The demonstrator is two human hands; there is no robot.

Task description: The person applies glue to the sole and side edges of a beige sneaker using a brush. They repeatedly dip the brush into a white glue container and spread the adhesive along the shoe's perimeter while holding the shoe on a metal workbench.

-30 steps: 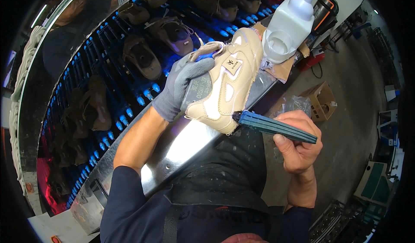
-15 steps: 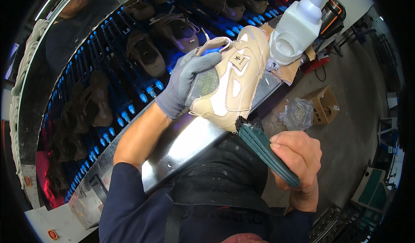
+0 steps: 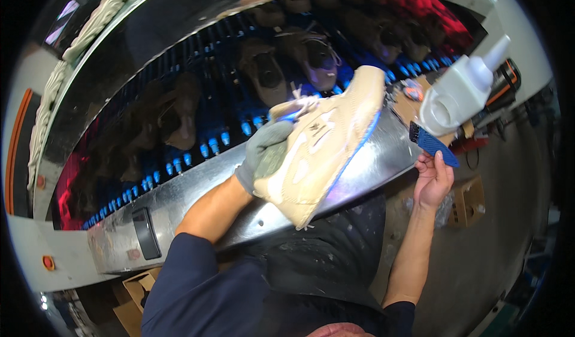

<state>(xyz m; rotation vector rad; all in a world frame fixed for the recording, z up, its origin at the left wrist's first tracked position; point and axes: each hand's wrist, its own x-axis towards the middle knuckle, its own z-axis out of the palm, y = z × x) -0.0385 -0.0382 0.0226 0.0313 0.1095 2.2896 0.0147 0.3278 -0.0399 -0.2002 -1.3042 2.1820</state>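
— What did the left hand [image 3: 268, 157] have hold of?

— It wore a grey knit glove and was tucked into the opening of a beige shoe [image 3: 323, 142], fingers closed around its collar. The shoe was tipped up on a slant, toe toward the upper right, heel low and hanging over the shiny metal ledge [image 3: 197, 187]. Its upper looked smooth, with stitched panels and pale laces, and a blue glow ran along the sole edge.

— And the right hand?

— The right hand [image 3: 432, 181] was bare, out to the right of the shoe and apart from it, pinching the handle of a small blue brush [image 3: 432, 145]. The dark bristles pointed up, just beside a white plastic bottle [image 3: 458, 91] with a cone-shaped nozzle.

— What was the bottle like?

— Rounded, matte and squat, lying tilted on brown cardboard at the end of the ledge.

— What about the surroundings?

— Beyond the ledge ran a long curved tunnel [image 3: 239, 97], dark inside, lit by rows of small blue lamps and red at its ends. Several brown and beige shoes [image 3: 269, 67] sat in it on a rack. The ledge was polished steel, streaked with reflections. Below to the right was a grey floor with a cardboard box [image 3: 470, 196]. The person's dark apron [image 3: 317, 265] was flecked with pale spots.
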